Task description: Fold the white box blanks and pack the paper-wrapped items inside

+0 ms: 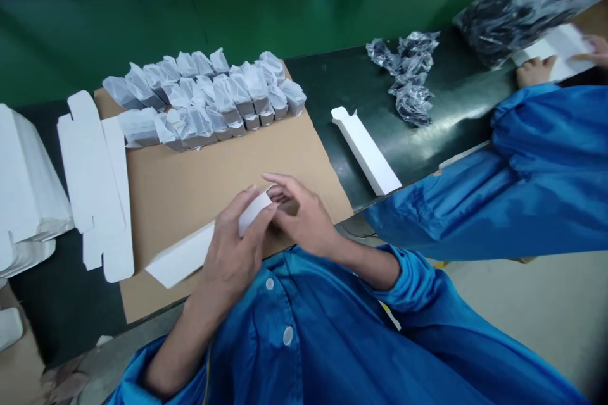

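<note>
A long white carton [183, 256] lies across the near edge of a brown cardboard sheet [199, 177]. My left hand [235, 247] wraps round its right part, fingers closed on it. At the carton's right end my right hand [301, 215] has its fingers curled against the end flap. Behind, on the cardboard, stand several small grey items wrapped in white plastic [209, 101], packed in rows.
Flat white carton blanks [95, 171] lie at the left, with a stack of more blanks [23, 183] beyond them. A closed white carton [365, 152] and crumpled plastic bags [408, 76] lie on the dark belt. A co-worker's blue sleeve [522, 171] and hands [536, 69] are at the right.
</note>
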Demonstrator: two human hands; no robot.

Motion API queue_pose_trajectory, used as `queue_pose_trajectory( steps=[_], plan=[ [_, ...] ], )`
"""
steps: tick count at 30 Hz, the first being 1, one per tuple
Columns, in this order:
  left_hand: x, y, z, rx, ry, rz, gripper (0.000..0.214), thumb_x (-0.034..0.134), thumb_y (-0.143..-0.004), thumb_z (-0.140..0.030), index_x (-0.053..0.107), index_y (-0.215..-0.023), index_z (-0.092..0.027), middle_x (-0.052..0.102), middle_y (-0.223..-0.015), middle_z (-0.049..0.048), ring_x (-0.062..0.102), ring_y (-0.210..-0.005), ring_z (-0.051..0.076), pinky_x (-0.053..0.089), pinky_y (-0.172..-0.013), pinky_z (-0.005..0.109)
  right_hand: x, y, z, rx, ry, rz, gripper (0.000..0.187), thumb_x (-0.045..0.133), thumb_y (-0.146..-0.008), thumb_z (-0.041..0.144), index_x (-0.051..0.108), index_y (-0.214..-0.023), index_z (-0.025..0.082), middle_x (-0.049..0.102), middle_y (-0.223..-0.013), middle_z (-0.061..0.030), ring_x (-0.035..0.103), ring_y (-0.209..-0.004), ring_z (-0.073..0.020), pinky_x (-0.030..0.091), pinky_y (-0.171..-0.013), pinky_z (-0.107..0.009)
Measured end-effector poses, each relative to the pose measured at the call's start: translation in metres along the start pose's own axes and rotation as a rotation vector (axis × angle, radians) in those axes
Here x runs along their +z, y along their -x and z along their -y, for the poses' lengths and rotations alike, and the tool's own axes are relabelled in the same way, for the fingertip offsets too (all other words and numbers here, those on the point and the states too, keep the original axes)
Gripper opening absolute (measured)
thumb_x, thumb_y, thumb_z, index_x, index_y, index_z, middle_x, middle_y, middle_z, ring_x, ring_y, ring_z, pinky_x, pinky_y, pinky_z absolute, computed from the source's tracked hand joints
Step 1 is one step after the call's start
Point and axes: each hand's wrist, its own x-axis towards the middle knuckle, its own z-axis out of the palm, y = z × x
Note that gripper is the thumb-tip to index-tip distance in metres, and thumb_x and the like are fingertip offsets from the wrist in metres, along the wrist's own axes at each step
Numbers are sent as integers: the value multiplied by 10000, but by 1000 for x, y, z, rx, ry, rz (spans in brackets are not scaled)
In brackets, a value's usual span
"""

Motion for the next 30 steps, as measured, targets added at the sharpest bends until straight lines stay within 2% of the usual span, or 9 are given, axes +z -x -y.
queue_pose_trajectory(
  steps=[4,8,11,14,17,20,24,26,30],
  plan=[
    [-18,-3,-5,-35,-46,-48,693,667,-869,-146,376,-1482,-289,410,-1532,156,455,-1397,306,443,-1106,501,-62,-49,16,-22,56,71,498,647,-825,208,574,-1313,141,704,-944,-28,666,-864,-151,549,-833,-311],
    [-51,26,30,-379,-246,-72,669,671,-884,-248,404,-1495,-296,456,-1526,154,421,-1421,358,361,-1138,602,-152,-93,56,-40,520,173,424,662,-775,167,684,-1199,164,728,-900,-21,673,-866,-180,524,-838,-355],
    [-63,51,59,-638,-351,-30,575,631,-910,-362,481,-1450,-233,450,-1528,201,410,-1424,404,349,-1113,661,-169,-103,66,-100,967,54,369,526,-865,183,713,-1180,139,750,-994,-77,683,-958,-223,465,-861,-443],
    [-62,64,74,-740,-390,-9,509,586,-933,-396,541,-1394,-184,495,-1490,224,463,-1392,379,406,-1091,605,-123,-71,56,-416,1105,-129,378,522,-914,196,667,-1262,177,715,-1177,-145,653,-1099,-313,448,-929,-542],
    [-63,64,77,-737,-457,-34,411,556,-946,-359,620,-1296,-154,614,-1374,211,606,-1252,339,504,-1004,505,-44,-20,40,-602,794,334,428,542,-923,164,588,-1343,240,709,-1212,-110,663,-1100,-286,537,-932,-510],
    [-71,62,72,-667,-567,-102,302,539,-945,-277,695,-1161,-134,740,-1159,174,733,-1002,290,570,-825,398,25,-2,28,-295,421,529,378,555,-959,226,572,-1337,229,692,-1252,-94,673,-1086,-235,565,-928,-453],
    [-72,63,43,-496,-657,-272,313,596,-910,-174,675,-1213,-166,787,-1011,109,760,-799,220,558,-690,309,72,-36,22,185,-164,464,666,611,-936,386,338,-1507,181,542,-1439,-185,664,-1115,-198,581,-882,-358],
    [-63,64,20,-391,-590,-247,398,630,-889,-141,628,-1285,-177,785,-1032,102,760,-822,208,567,-726,301,81,-57,19,202,-285,370,670,611,-929,376,330,-1499,164,536,-1439,-193,651,-1134,-200,566,-906,-355],
    [-48,64,-8,-372,-351,-129,512,682,-886,-250,553,-1375,-176,723,-1214,151,702,-1111,259,561,-926,375,80,-74,13,127,-140,185,245,564,-903,240,601,-1123,138,712,-1076,-93,662,-932,-190,554,-850,-355]
  ],
)
